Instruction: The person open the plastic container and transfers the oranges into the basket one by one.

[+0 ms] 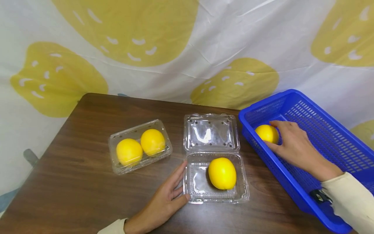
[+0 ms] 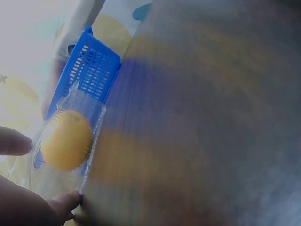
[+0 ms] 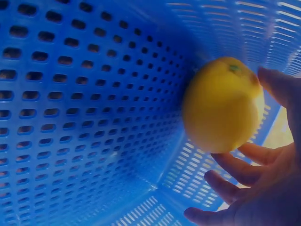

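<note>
My right hand (image 1: 295, 146) reaches into a blue plastic basket (image 1: 317, 201) and grips a yellow citrus fruit (image 1: 266, 134) near its left end. In the right wrist view, the thumb meets the fruit (image 3: 221, 108) close to its green stem spot, with fingertips on the opposite side. My left hand (image 1: 163, 201) touches the left side of a clear plastic clamshell box (image 1: 198, 191), thumb at the front corner and fingers fairly straight. The box's lid (image 1: 210, 131) lies folded back. A second yellow fruit (image 1: 222, 174) sits in the right part of its base.
A closed clear clamshell box (image 1: 117, 169) with two yellow fruits stands to the left on the brown wooden table (image 1: 73, 182). The basket slants along the table's right side. Behind the table hangs a white cloth (image 1: 222, 29) with yellow fruit prints.
</note>
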`<state>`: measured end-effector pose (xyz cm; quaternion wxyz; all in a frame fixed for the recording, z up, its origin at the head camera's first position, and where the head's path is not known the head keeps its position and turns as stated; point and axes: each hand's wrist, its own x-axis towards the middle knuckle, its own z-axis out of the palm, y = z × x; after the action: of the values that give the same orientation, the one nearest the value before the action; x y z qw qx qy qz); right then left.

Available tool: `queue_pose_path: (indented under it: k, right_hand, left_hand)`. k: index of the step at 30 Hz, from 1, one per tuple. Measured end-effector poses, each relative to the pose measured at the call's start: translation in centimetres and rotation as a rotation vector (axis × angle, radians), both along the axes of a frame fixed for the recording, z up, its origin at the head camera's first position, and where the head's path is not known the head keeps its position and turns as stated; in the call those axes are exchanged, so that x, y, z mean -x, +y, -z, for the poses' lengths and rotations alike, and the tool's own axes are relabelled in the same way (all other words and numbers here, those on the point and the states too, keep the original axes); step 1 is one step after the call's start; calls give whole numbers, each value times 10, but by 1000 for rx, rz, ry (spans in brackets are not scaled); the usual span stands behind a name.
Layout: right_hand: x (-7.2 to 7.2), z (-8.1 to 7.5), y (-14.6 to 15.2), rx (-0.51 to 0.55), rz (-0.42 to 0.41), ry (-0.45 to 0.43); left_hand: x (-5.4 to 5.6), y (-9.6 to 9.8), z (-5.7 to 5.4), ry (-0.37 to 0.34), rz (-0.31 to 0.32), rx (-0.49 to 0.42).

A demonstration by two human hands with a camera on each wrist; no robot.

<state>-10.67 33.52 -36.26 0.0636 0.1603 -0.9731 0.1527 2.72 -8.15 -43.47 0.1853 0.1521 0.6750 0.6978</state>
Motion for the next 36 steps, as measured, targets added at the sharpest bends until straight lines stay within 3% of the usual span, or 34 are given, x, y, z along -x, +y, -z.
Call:
queue_pose_path:
  k: [9, 22, 36]
  right_hand:
    - [-6, -26, -7, 128, 7, 12]
    - [-17, -52, -23, 197, -43, 137]
    - [-36, -61, -44, 180, -93, 172]
  left_hand:
    - [1, -2, 1, 5, 1, -3]
    - [1, -2, -1, 12, -5, -4]
    - [0, -3, -1, 4, -1, -15]
